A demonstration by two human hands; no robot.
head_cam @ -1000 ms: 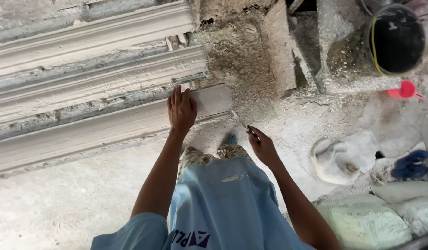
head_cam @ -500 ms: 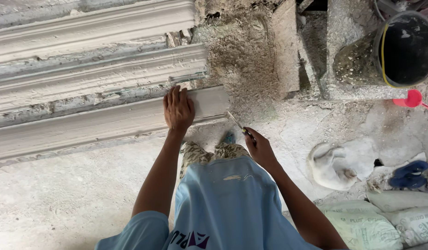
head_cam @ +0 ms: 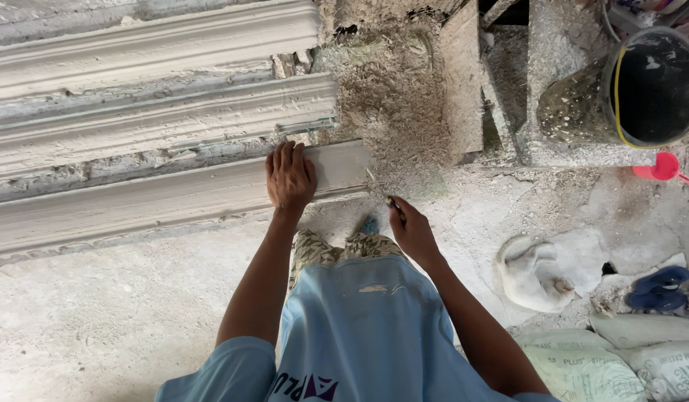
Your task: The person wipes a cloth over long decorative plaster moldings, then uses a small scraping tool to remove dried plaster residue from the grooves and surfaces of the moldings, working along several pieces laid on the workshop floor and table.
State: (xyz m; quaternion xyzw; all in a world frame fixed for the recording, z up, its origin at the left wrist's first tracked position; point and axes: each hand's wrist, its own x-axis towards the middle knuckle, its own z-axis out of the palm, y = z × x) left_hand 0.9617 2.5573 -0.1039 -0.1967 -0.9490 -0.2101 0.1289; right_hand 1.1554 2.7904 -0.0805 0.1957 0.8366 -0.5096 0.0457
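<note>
My left hand (head_cam: 289,176) lies flat, palm down, on the near plaster cornice moulding (head_cam: 136,201), close to its right end. My right hand (head_cam: 411,231) grips a thin knife-like tool (head_cam: 379,186) whose blade points at the moulding's right end. Two more long mouldings (head_cam: 158,112) lie parallel beyond it. I am bent over in a light blue shirt, my patterned trousers and one foot showing below my hands.
A heap of straw-like fibre (head_cam: 389,97) sits against a plaster-caked slab (head_cam: 460,82). A black bucket (head_cam: 653,85) and a red funnel (head_cam: 661,167) are at the right. A white lumpy sack (head_cam: 541,272), blue sandals (head_cam: 657,286) and filled bags (head_cam: 620,357) lie at lower right.
The view has shifted slightly. My left hand stays pressed on the moulding while my right hand with the tool has edged toward the moulding's end.
</note>
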